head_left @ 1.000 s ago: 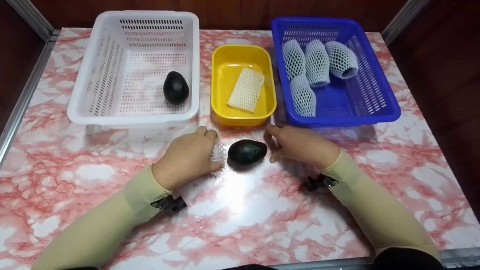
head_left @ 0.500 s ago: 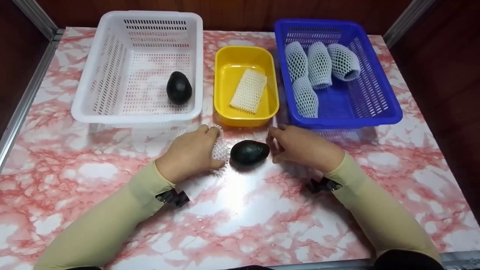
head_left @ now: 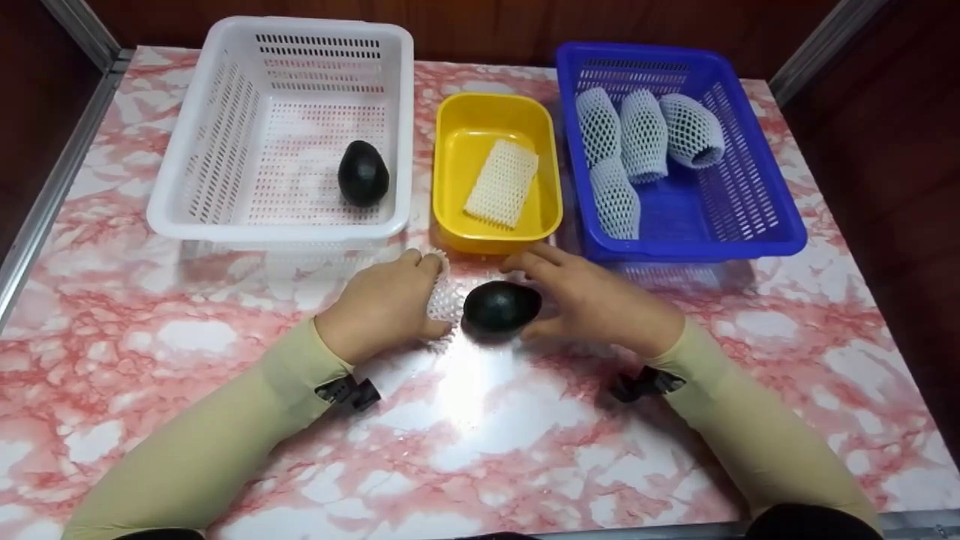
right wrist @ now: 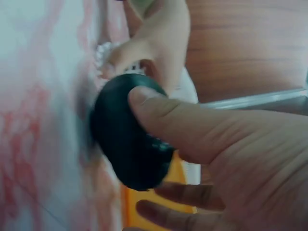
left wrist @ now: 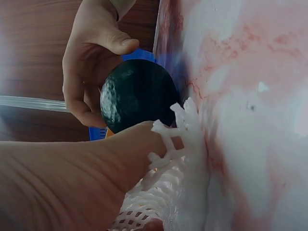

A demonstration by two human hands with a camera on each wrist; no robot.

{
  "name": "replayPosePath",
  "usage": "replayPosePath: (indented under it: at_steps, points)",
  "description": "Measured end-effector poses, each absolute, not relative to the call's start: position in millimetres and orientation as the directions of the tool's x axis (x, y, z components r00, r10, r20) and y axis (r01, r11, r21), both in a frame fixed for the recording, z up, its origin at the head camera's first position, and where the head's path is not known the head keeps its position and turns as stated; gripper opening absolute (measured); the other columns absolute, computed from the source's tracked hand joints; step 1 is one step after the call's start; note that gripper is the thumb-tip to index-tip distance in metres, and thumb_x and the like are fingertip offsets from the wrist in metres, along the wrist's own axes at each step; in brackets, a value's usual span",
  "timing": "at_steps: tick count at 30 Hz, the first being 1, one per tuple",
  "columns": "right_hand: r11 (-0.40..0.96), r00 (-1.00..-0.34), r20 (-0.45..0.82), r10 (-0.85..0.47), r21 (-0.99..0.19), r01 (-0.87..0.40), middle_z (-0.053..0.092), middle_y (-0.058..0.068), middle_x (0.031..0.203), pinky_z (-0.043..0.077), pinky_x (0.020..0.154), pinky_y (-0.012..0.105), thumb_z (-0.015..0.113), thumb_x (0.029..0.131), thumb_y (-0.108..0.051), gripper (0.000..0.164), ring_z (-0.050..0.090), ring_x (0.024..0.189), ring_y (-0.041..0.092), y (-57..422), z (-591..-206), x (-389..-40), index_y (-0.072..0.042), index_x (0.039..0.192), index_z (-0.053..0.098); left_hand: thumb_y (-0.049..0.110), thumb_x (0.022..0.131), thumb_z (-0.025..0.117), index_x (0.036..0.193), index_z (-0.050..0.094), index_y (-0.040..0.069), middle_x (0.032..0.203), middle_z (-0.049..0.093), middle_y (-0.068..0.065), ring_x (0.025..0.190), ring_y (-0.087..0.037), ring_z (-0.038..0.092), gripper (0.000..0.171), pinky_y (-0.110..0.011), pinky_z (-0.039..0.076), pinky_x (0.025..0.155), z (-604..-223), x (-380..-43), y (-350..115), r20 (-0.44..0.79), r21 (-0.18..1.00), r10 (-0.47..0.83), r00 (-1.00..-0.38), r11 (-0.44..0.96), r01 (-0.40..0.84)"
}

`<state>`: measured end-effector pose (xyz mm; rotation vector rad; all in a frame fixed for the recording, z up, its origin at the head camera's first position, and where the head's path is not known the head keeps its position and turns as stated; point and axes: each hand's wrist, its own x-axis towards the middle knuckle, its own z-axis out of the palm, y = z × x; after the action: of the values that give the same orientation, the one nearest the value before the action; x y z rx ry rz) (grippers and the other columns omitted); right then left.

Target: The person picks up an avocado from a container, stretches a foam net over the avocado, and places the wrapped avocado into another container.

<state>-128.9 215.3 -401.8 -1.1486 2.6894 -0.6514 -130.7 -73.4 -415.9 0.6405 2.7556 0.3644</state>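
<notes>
A dark green avocado (head_left: pixel 501 307) lies on its side on the table between both hands. My left hand (head_left: pixel 386 307) holds a white foam net sleeve (head_left: pixel 444 300) by its edge, with the net's open end facing the avocado. In the left wrist view the thumb tip is partly hidden behind the net's (left wrist: pixel 180 144) strands. Around the avocado's narrow end my right hand (head_left: pixel 592 300) is spread, thumb on the near side and fingers on the far side. The right wrist view shows the thumb in front of the avocado (right wrist: pixel 125 130) and the other fingers extended; contact is hard to tell.
At the back left stands a white basket (head_left: pixel 281 231) with one bare avocado (head_left: pixel 364 174). A yellow tub (head_left: pixel 442 172) in the middle holds a flat foam net (head_left: pixel 502 184). The blue basket (head_left: pixel 697 247) at right contains several net-covered fruits (head_left: pixel 643 135).
My right hand has moved left and spread its fingers around the avocado's narrow end. The left hand keeps its hold on the net, which has opened out slightly beside the avocado.
</notes>
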Motion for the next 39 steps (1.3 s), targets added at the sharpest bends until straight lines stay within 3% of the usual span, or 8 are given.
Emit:
replayPosePath:
  at_steps: [10, 25, 33, 39]
  points:
    - [0.584, -0.679, 0.048, -0.733, -0.467, -0.664, 0.070, 0.003, 0.136, 0.061, 0.107, 0.039, 0.096, 0.085, -0.027, 0.067, 0.071, 0.120, 0.020, 209, -412, -131, -0.017, 0.143, 0.064, 0.053, 0.084, 0.089, 0.153, 0.054, 0.003, 0.130, 0.064, -0.019, 0.096, -0.039, 0.071, 0.093, -0.056, 0.063, 0.082, -416, -132, -72, -0.238, 0.293, 0.455, -0.858, 0.876, 0.383]
    - [0.571, -0.707, 0.131, -0.695, -0.496, -0.654, 0.070, 0.004, 0.135, 0.061, 0.103, 0.040, 0.096, 0.080, -0.024, 0.066, 0.070, 0.115, 0.020, 206, -414, -134, -0.018, 0.138, 0.067, 0.050, 0.083, 0.090, 0.149, 0.056, 0.002, 0.127, 0.066, -0.019, 0.098, -0.040, 0.071, 0.089, -0.056, 0.062, 0.087, -418, -133, -74, -0.207, 0.315, 0.480, -0.852, 0.858, 0.406]
    - [0.505, -0.635, 0.320, -0.703, -0.404, -0.763, 0.067, 0.010, 0.140, 0.058, 0.112, 0.040, 0.094, 0.085, -0.024, 0.064, 0.070, 0.126, 0.027, 186, -413, -131, -0.013, 0.141, 0.064, 0.039, 0.078, 0.092, 0.137, 0.059, 0.000, 0.117, 0.066, -0.017, 0.094, -0.036, 0.069, 0.078, -0.055, 0.061, 0.084, -419, -134, -76, -0.162, 0.362, 0.504, -0.849, 0.830, 0.423]
    - [0.519, -0.627, 0.324, -0.708, -0.364, -0.774, 0.065, 0.014, 0.142, 0.058, 0.114, 0.040, 0.094, 0.086, -0.023, 0.063, 0.068, 0.129, 0.027, 177, -421, -129, -0.011, 0.140, 0.065, 0.039, 0.079, 0.093, 0.134, 0.060, 0.002, 0.116, 0.066, -0.015, 0.095, -0.034, 0.069, 0.074, -0.054, 0.061, 0.086, -418, -133, -76, -0.169, 0.381, 0.501, -0.849, 0.828, 0.412]
